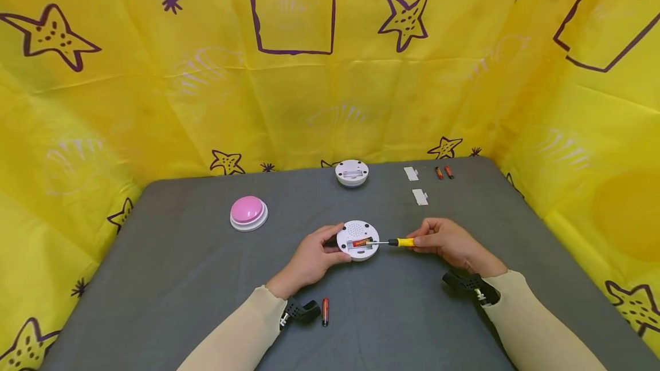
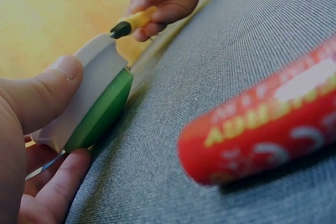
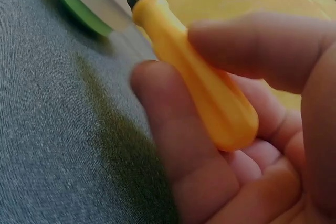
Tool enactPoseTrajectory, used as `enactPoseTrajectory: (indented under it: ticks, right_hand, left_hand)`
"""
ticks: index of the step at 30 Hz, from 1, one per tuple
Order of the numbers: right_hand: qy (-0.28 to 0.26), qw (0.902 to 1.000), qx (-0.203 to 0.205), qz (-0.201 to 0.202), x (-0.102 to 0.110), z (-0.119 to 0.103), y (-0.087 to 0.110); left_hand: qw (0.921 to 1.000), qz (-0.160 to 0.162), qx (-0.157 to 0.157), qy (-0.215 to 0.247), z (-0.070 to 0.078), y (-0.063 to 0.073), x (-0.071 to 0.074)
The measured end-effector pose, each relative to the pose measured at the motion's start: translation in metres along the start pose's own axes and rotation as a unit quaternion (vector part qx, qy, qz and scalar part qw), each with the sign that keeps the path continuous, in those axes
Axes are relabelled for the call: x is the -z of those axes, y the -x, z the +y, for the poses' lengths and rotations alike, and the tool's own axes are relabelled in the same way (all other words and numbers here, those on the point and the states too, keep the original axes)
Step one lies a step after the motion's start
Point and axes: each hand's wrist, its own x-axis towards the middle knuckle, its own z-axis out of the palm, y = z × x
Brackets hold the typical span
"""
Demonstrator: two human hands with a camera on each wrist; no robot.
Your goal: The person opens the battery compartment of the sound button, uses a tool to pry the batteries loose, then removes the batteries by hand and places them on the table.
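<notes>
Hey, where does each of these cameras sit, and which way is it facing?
Head: on the person's head, facing forward and down over the gray tabletop toward the yellow backdrop; left hand, right hand and both sleeves show.
Left wrist: worn there, facing the white-and-green device, red battery at right; left hand close, right hand beyond.
Right wrist: worn there, facing along the yellow-handled screwdriver toward the device; right hand close.
Both wrist views share the device and screwdriver handle.

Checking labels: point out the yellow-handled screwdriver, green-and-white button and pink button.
Yellow-handled screwdriver (image 3: 197, 80): right wrist view, on handle.
Green-and-white button (image 2: 101, 110): left wrist view, green side.
Pink button (image 1: 246, 209): head view, pink dome.
</notes>
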Motion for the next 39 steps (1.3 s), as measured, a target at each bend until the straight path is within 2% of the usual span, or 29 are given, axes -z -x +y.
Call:
enactPoseTrajectory:
  ticks: [8, 17, 20, 24, 27, 30, 32, 36, 37, 39]
  right_hand:
    - [0.006, 0.9976, 0.010, -0.068, 0.001, 0.002, 0.000]
    - [0.027, 0.9961, 0.002, -0.084, 0.005, 0.001, 0.000]
    - [0.052, 0.9911, -0.007, -0.122, 0.006, -0.003, 0.003]
    - [0.053, 0.9752, -0.026, -0.213, 0.002, -0.007, 0.009]
    - [0.016, 0.9636, -0.029, -0.265, -0.003, -0.008, 0.013]
    - [-0.038, 0.9592, 0.000, -0.280, -0.006, -0.011, 0.014]
    - [-0.099, 0.9562, 0.022, -0.274, -0.005, -0.013, 0.013]
    - [-0.232, 0.9416, 0.052, -0.238, 0.007, -0.021, 0.013]
    - [-0.255, 0.9393, 0.055, -0.223, 0.012, -0.022, 0.014]
    - [-0.268, 0.9423, 0.062, -0.191, 0.024, -0.026, 0.016]
  left_hand:
    - [1.0000, 0.000, 0.001, -0.009, 0.001, 0.002, 0.001]
    - [0.9997, -0.008, 0.006, -0.020, 0.001, -0.001, 0.002]
    - [0.9999, -0.007, 0.005, -0.005, 0.001, 0.000, 0.001]
    - [0.9998, -0.010, 0.009, 0.012, 0.000, 0.003, 0.001]
    - [0.9998, -0.015, 0.007, 0.013, -0.001, 0.006, 0.002]
    - [0.9998, -0.017, 0.000, 0.011, -0.002, 0.006, 0.004]
    - [0.9998, -0.016, -0.007, 0.010, -0.001, 0.005, 0.004]
    - [0.9998, -0.015, -0.009, -0.002, -0.001, 0.004, 0.004]
    - [0.9998, -0.015, -0.011, -0.003, -0.001, 0.004, 0.004]
    - [0.9999, -0.013, -0.005, -0.007, -0.001, 0.004, 0.003]
